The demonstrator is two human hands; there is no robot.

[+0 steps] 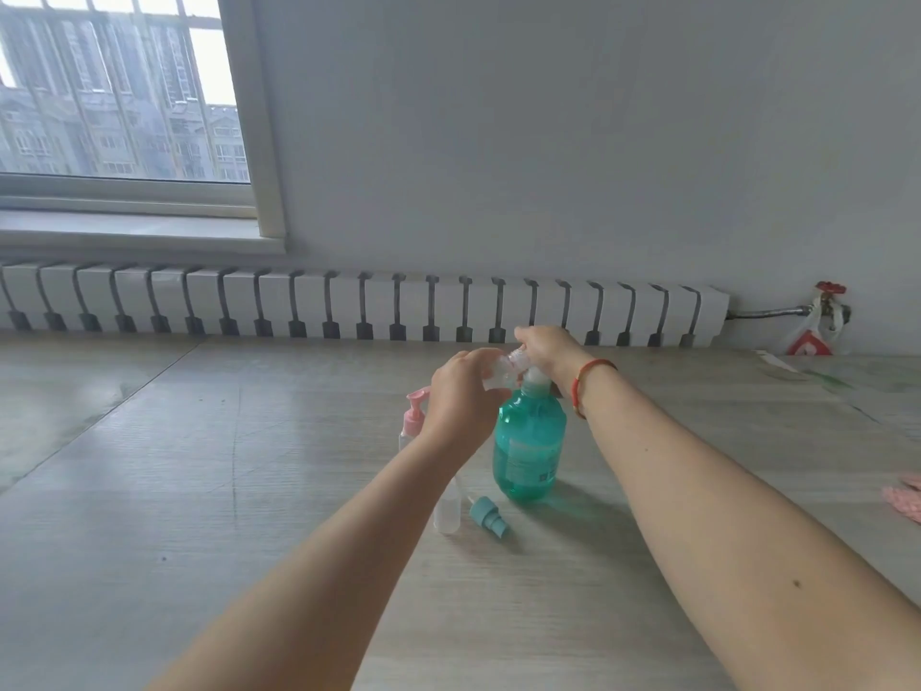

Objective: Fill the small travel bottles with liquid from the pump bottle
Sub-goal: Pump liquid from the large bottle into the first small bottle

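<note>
Head view: a green pump bottle (pixel 529 443) is seen standing upright on a pale wood-grain surface (pixel 199 491), near the middle of the scene. The left hand (pixel 461 401) is curled around a small clear travel bottle (pixel 498 376), which is held tilted just above and to the left of the pump bottle's top. The right hand (pixel 548 349) is placed over the pump head, its fingers bent down onto it and close against the travel bottle's mouth; whether the pump is gripped or only pressed cannot be told. A red string bracelet (pixel 580 389) is worn on the right wrist. To the left of the pump bottle, a pink-capped travel bottle (pixel 412 426) is partly hidden behind the left hand. Nearer, a clear travel bottle without a cap (pixel 447 511) is seen beside the left forearm, and a loose teal spray cap (pixel 489 518) lies on its side just to the right of it. At the far edge a white radiator (pixel 349 306) is set along the wall under a window (pixel 119 87), with a red valve (pixel 830 289) at the far right. Something pink (pixel 904 496) shows at the right edge.
</note>
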